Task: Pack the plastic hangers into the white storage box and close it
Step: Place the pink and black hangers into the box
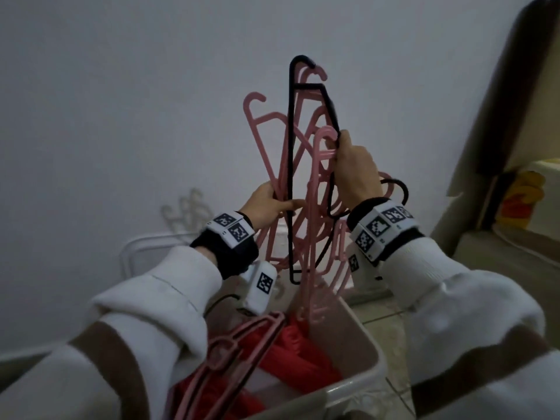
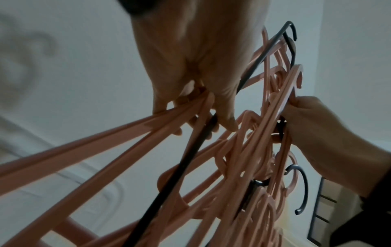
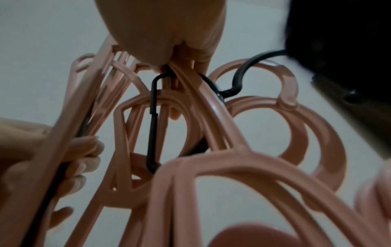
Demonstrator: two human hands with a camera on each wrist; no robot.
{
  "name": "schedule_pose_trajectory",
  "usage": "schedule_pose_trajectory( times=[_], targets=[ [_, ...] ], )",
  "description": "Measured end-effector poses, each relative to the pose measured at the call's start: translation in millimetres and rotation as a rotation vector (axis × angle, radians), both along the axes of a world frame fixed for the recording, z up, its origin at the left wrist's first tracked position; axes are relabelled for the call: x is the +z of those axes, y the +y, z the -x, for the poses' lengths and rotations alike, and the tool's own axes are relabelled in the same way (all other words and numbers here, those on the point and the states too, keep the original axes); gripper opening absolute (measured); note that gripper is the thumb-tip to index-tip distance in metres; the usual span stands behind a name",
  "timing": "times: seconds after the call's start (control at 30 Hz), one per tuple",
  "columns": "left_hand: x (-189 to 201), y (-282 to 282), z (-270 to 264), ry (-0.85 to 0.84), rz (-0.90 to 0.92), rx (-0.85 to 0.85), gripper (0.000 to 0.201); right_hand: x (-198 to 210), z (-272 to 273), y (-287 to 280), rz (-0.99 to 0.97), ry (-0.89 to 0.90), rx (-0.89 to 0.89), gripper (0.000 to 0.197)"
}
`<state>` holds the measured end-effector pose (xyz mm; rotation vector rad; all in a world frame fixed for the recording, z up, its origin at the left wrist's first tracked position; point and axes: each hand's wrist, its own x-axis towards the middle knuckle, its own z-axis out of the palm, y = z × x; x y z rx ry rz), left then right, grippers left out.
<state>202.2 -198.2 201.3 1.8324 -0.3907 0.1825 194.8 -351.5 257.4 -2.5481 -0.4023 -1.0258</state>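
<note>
- Head view shows my left hand (image 1: 268,204) and my right hand (image 1: 353,171) holding one tangled bundle of thin pink plastic hangers (image 1: 315,189) upright, above the open white plastic storage box (image 1: 357,386) that stands below my wrists.
- The fingers of my left hand are curled around several pink bars and one bar of a thin black hanger (image 1: 291,165); in the left wrist view the thumb presses these bars from the near side.
- The fingers of my right hand are clamped on the hook ends; the right wrist view shows pink loops and black wire passing between them.
- I judge the step is to lower the bundle into the box. To do it well, I should first line up the hooks on one side, then lay the bundle flat, so nothing stands above the rim and blocks the lid.
- Count: two black hangers seem present, because I see two black hooks. The pink ones in my grip overlap too much; I cannot count them exactly, only several.
- Inside the box lie more pink hangers (image 1: 230,353) on something red (image 1: 300,356).
</note>
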Motion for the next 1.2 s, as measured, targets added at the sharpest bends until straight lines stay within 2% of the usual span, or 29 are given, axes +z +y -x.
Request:
schedule_pose_trajectory(
  times=[0.07,0.17,0.3,0.4,0.5,0.57,0.6,0.67,0.73,0.8,0.87,0.93,0.97,1.0,1.07,1.2],
  targets=[
    [-15,24,6,0.026,-0.011,0.032,0.017,-13,-2,24,0.027,0.024,0.035,0.022],
    [-47,45,6,0.082,-0.031,0.067,0.014,-40,-7,45,0.083,0.053,0.066,0.022],
    [-100,49,-1,0.171,-0.059,0.101,0.016,-83,-18,50,0.180,0.152,0.054,0.022],
    [-129,41,-4,0.255,-0.050,0.080,0.004,-111,-28,47,0.235,0.224,0.029,0.022],
    [-157,43,-11,0.392,-0.101,0.007,0.017,-135,-39,44,0.259,0.466,0.038,0.030],
    [-173,53,-15,0.507,-0.147,0.010,0.027,-147,-44,43,0.340,0.752,0.042,0.051],
    [-177,60,-15,0.564,-0.192,0.038,0.024,-151,-47,43,0.426,0.873,0.043,0.063],
    [-182,75,-10,0.658,-0.309,0.112,0.021,-158,-52,42,0.553,0.966,0.064,0.083],
    [-183,91,0,0.677,-0.409,0.218,0.040,-163,-56,43,0.574,0.928,0.035,0.095],
    [-193,105,1,0.724,-0.402,0.322,0.051,-168,-59,47,0.555,0.889,-0.006,0.101],
    [-205,115,-4,0.764,-0.387,0.396,0.072,-173,-63,52,0.501,0.952,0.043,0.107],
    [-212,120,-6,0.758,-0.395,0.461,0.103,-175,-63,57,0.445,0.976,0.104,0.101],
    [-211,119,-5,0.738,-0.404,0.509,0.111,-177,-65,59,0.418,0.957,0.113,0.096],
    [-210,119,-4,0.695,-0.437,0.545,0.109,-180,-66,59,0.395,0.937,0.111,0.090],
    [-203,114,4,0.604,-0.465,0.571,0.089,-184,-66,57,0.365,0.922,0.104,0.083],
    [-200,101,9,0.440,-0.486,0.514,0.061,-198,-64,41,0.350,0.904,0.016,0.069]
  ],
)
